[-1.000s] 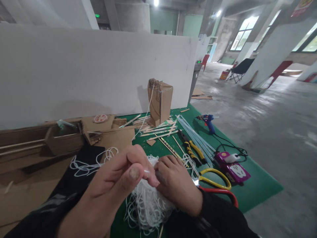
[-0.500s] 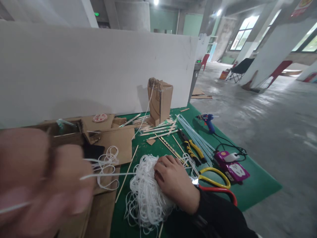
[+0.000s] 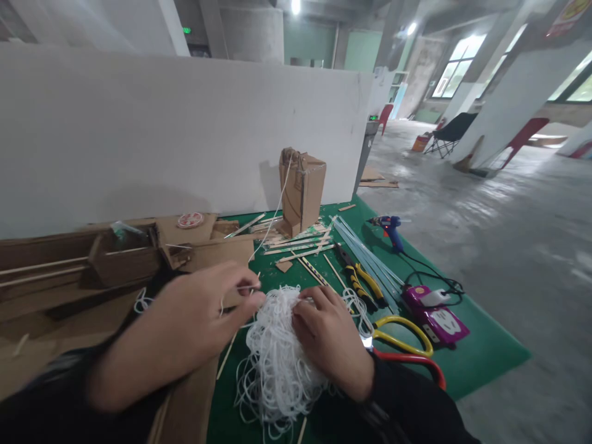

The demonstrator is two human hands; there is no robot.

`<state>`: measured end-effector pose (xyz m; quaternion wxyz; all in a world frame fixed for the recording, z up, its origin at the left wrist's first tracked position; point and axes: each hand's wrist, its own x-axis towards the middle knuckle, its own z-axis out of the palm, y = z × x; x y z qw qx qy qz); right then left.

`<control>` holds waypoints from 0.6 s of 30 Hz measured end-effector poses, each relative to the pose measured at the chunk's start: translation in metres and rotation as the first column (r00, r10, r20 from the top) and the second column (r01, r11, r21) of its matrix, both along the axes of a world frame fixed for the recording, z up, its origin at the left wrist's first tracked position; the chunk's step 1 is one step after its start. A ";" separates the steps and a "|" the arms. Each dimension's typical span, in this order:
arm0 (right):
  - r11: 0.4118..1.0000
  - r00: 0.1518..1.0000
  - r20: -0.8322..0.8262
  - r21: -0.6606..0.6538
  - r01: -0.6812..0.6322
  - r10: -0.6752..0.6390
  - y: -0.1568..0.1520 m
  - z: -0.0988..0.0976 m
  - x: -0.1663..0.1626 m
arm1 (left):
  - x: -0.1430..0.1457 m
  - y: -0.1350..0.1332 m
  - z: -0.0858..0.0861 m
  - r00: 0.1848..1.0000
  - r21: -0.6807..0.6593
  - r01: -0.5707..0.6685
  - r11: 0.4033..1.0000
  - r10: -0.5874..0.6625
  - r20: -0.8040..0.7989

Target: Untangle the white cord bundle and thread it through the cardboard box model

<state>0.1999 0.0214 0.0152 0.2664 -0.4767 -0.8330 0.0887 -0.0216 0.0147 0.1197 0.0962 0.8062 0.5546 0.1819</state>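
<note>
A large tangled heap of white string [image 3: 275, 364] lies on the green tabletop in front of me. My left hand [image 3: 189, 320] is at the heap's upper left, thumb and fingers pinched on a strand of the string; a thin bit of it shows by the fingertips. My right hand [image 3: 330, 339] rests on the heap's right side, its fingers curled into the strands, with the fingertips partly hidden. A smaller loose bundle of string [image 3: 358, 308] lies just beyond the right hand. Scissors with one yellow and one red handle [image 3: 402, 336] lie beside my right wrist.
Pliers [image 3: 358, 280], clear glue sticks [image 3: 365, 253], a blue glue gun [image 3: 392, 233] and a purple power strip [image 3: 439, 317] lie right. A cardboard structure [image 3: 303, 191] with a string hanging from it stands at the back, near scattered wooden sticks [image 3: 296, 250]. Cardboard boxes [image 3: 124, 256] are left.
My left hand has come down and to the right, from close to the camera to the heap, still pinching string. My right hand stays on the heap. The view has shifted slightly.
</note>
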 end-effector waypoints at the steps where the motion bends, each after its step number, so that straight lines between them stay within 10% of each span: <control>1: 1.000 1.000 -0.009 0.006 -0.004 0.005 0.000 0.000 0.000 | 0.012 0.004 -0.007 0.997 -0.031 0.045 0.999 -0.047 -0.064; 7: 0.999 0.998 -0.063 0.054 -0.007 0.010 -0.001 0.002 0.003 | 0.043 0.003 -0.041 0.979 -0.097 0.141 0.985 -0.153 -0.133; 18: 0.999 0.997 -0.073 0.048 0.003 0.001 -0.002 0.006 0.003 | 0.038 0.008 -0.034 0.954 -0.085 0.101 0.991 -0.121 -0.275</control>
